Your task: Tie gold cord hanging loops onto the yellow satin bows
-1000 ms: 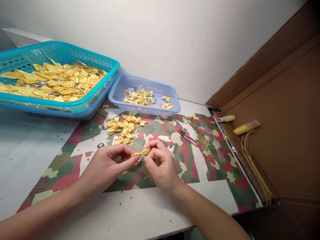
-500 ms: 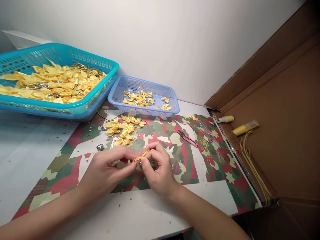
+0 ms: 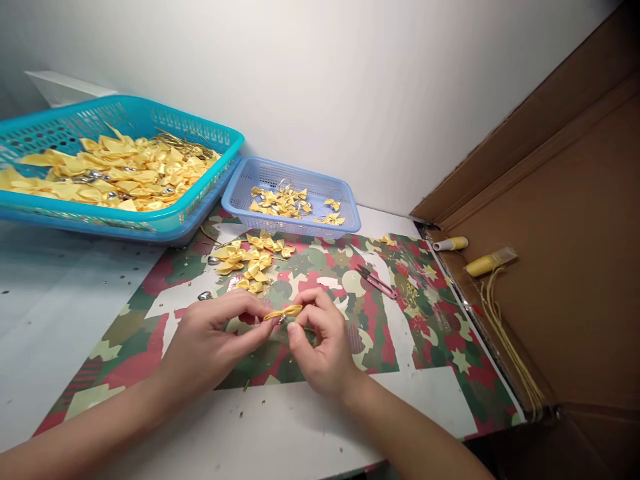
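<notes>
Between my two hands is a small yellow ribbon bow (image 3: 283,312), seen edge-on, with a small silvery piece at its middle. My left hand (image 3: 215,333) pinches the left end of the bow between thumb and fingers. At the other end, the curled fingers of my right hand (image 3: 323,340) grip the bow, with the thumb bent in just below. Beyond my left hand lies a loose silver heart charm (image 3: 205,295). Several yellow bows (image 3: 255,257) are gathered on the patterned paper behind the hands, with another silver heart (image 3: 213,261) beside them.
A turquoise basket (image 3: 165,217) full of yellow bows stands at back left. Next to it, a smaller blue basket (image 3: 300,230) holds some bows. Pink thread snips (image 3: 377,283) lie to the right. Yellow cords (image 3: 510,353) hang by the cardboard wall (image 3: 565,253), near two yellow tubes (image 3: 490,261).
The bow has turned between my fingers, so its middle and the silvery piece show more plainly. My right thumb has drawn slightly away from the bow's middle. The view has shifted slightly.
</notes>
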`<state>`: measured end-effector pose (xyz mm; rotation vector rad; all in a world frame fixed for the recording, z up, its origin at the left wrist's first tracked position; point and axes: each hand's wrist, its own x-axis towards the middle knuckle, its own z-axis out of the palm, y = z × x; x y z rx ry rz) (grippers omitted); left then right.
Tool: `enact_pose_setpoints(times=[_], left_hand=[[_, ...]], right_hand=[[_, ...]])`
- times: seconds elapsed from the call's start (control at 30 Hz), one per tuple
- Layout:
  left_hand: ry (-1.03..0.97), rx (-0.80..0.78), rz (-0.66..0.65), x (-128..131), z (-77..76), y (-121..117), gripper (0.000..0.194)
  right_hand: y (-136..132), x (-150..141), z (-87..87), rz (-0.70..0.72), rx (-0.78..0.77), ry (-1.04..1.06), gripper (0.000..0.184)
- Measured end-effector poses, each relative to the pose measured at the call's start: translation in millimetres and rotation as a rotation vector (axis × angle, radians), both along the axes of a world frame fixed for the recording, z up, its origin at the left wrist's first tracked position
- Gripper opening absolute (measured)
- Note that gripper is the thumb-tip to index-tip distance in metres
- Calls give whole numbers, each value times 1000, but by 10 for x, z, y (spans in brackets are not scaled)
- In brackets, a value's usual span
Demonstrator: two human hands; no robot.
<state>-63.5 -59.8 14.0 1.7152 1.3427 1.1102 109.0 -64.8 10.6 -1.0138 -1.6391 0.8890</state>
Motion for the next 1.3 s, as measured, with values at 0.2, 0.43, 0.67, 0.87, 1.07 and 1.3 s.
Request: enact_pose_setpoints(times=[0.2, 0.43, 0.67, 0.87, 1.07, 1.3], left_hand=[[18, 83, -2, -3, 21, 3, 14], [45, 329, -61, -18, -39, 3, 9], [62, 470, -98, -2, -55, 0, 12], [64, 575, -100, -18, -63, 25, 13], [104, 461, -41, -72, -91, 29, 8], [74, 382, -83, -22, -33, 23, 10]], right_hand=[[-5, 1, -1, 12, -7, 6, 23], [-20, -22, -6, 9, -6, -1, 23], [-63, -73, -98, -25, 51, -10, 19], [-42, -74, -116, -44, 133, -10, 17], [-40, -2, -12, -43, 172, -46, 16], [-15, 5, 25, -8, 125, -82, 17]])
